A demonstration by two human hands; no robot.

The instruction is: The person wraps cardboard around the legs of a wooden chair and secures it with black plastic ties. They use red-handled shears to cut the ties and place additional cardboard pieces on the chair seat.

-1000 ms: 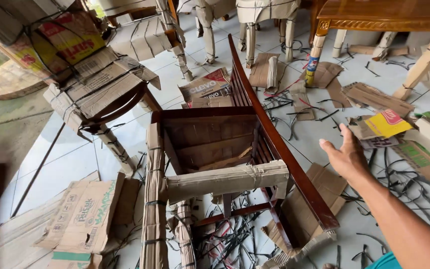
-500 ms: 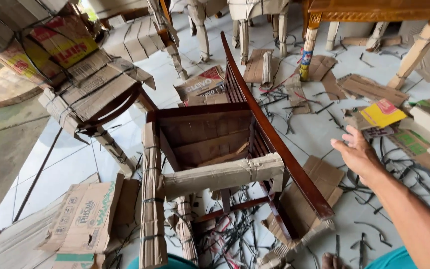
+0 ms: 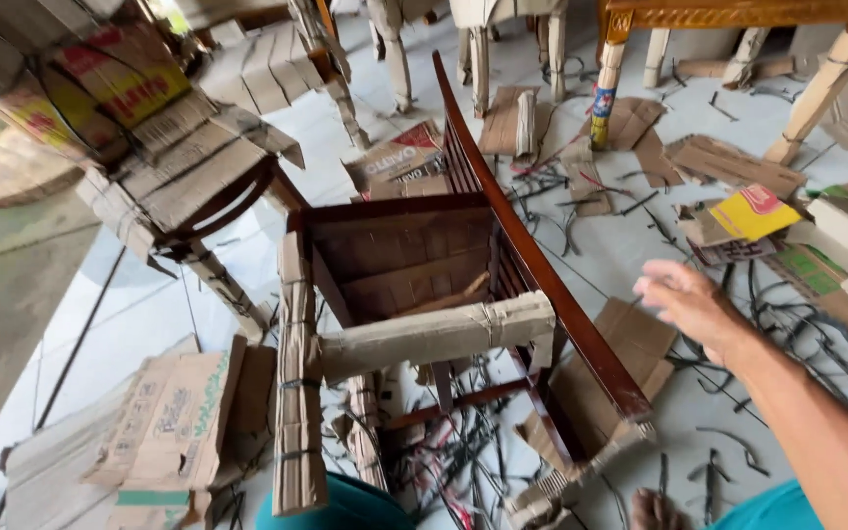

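A dark wooden chair (image 3: 395,255) lies tipped on the tiled floor, its legs wrapped in brown cardboard (image 3: 434,334) tied with string. My right hand (image 3: 689,304) hovers open just right of the chair's dark back rail (image 3: 542,275), not touching it, fingers slightly spread. My left hand is out of view. My bare foot (image 3: 655,510) shows at the bottom edge.
Another cardboard-wrapped chair (image 3: 188,177) stands at the left. Flattened cardboard boxes (image 3: 159,422) lie at lower left. Black plastic straps (image 3: 797,334) and cardboard scraps litter the floor at right. Wrapped furniture legs (image 3: 606,88) stand at the back.
My right hand has moved down and left, closer to the chair's back rail. The view has shifted slightly.
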